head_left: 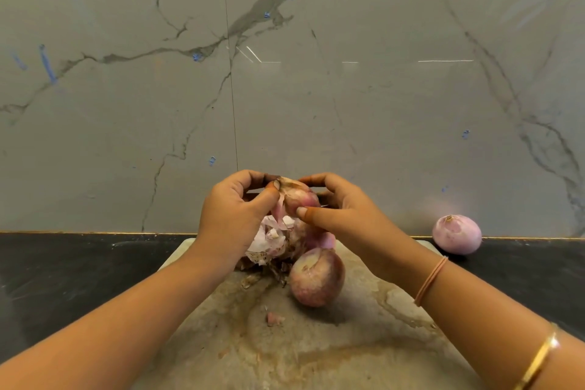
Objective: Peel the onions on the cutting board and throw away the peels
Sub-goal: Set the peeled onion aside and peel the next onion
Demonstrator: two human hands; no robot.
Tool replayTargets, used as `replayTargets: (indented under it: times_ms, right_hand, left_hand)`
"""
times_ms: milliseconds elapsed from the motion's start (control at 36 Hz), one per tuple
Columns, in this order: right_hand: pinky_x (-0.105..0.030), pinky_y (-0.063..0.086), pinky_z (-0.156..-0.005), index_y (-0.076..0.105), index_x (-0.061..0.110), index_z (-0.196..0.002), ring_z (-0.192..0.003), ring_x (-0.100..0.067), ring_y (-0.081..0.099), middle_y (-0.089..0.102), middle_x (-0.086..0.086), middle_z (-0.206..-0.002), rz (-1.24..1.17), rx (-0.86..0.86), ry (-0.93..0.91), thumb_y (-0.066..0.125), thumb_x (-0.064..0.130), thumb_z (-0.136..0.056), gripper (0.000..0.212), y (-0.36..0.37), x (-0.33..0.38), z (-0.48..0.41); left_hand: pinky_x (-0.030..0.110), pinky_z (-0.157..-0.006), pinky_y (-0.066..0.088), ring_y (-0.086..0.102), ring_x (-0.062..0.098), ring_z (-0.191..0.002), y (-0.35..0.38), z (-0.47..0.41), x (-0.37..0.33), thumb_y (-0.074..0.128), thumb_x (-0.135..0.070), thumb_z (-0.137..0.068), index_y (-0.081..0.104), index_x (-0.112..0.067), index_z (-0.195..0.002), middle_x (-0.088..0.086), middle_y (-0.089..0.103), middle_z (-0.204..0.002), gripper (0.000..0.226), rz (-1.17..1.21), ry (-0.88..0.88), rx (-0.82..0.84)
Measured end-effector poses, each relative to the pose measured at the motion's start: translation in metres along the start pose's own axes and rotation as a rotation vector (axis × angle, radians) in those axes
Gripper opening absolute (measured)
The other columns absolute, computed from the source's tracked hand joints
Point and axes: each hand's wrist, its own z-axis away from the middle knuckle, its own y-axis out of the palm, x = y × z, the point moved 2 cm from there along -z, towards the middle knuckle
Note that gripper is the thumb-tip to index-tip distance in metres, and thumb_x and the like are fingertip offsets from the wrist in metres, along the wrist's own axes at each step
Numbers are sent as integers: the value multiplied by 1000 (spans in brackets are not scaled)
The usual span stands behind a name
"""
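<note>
I hold a small red onion [299,196] in the air above the stained cutting board [348,342]. My right hand [340,207] grips it with thumb in front and fingers behind. My left hand [235,209] pinches a strip of loose skin at the onion's top left. Under my hands lies a pile of pink and brown peels [275,244] on the board's far end. A second onion [316,277], mostly without dry skin, rests on the board beside the pile. A small peel scrap [274,319] lies nearer to me.
A peeled pale purple onion [456,234] sits on the black counter [79,269] at the right, against the grey marble wall [285,73]. The counter stretches out on both sides of the board.
</note>
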Motion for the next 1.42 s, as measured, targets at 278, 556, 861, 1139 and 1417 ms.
replayTargets:
  times_ms: [278,556,861,1139,1417]
  right_hand:
    - [-33,58,-79,50,24,-121,-83,-21,69,63,-8,-109,-62,-8,61,68,17,-86,40,-11,-2,-3]
    - [-31,53,-83,55,20,-118,-93,-19,59,59,-7,-113,-101,-57,19,59,4,-90,32,-14,-3,-6]
    - [-34,56,-87,59,25,-115,-101,-23,64,67,-10,-108,-130,-1,34,46,15,-99,23,-7,-2,-5]
    - [-35,53,-94,48,18,-136,-109,-23,60,55,-6,-129,-25,19,34,57,4,-91,48,-7,-4,-4]
    - [-36,52,-96,39,27,-143,-115,-20,56,50,-1,-133,351,23,-128,56,5,-91,59,1,-1,2]
  left_hand:
    - [50,-81,55,67,25,-75,-10,-7,2,62,-15,-89,67,-19,-84,-1,70,-68,8,-80,5,-56]
    - [18,-62,49,63,5,-78,-14,-11,11,63,-5,-84,60,-30,-84,-12,66,-84,25,-408,13,93]
    - [27,-69,57,68,6,-78,1,5,-7,69,-59,-59,61,-27,-97,-10,70,-89,51,-215,82,211]
    - [40,-78,57,69,10,-75,1,4,-3,65,-8,-87,63,-29,-90,-11,70,-87,21,-231,99,195]
    - [27,-70,56,69,9,-76,2,4,-5,76,-34,-67,63,-22,-93,-7,70,-87,32,-113,35,205]
